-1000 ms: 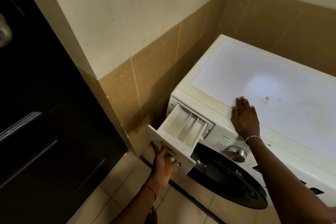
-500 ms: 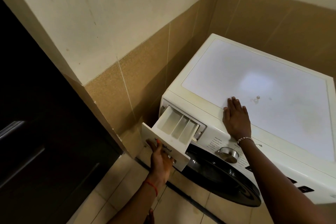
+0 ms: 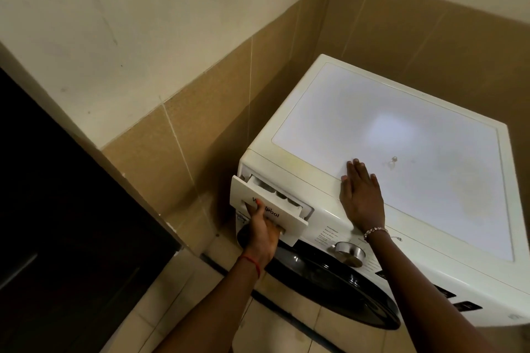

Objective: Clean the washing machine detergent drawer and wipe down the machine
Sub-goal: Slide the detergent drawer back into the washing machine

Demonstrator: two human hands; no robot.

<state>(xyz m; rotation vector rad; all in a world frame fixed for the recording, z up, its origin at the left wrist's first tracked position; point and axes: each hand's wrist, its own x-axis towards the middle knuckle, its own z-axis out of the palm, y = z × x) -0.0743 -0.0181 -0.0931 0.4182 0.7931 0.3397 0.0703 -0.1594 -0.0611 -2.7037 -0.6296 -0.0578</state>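
Head view: the detergent drawer (image 3: 291,223) sits at the top left corner of the washing machine (image 3: 401,152) front, pulled only a little way out, so just a strip of its compartments shows behind the front panel. The left hand (image 3: 262,235) grasps it from below, fingers hooked up into the handle recess and thumb pressed on the panel face. The right hand (image 3: 362,200) lies flat on the near edge of the machine top with straight fingers, holding nothing. The drawer looks like light, stiff moulded plastic, probably slick with residue. The recess is the natural hold, with a second hand under the tray once it slides free. The heavy machine should not shift.
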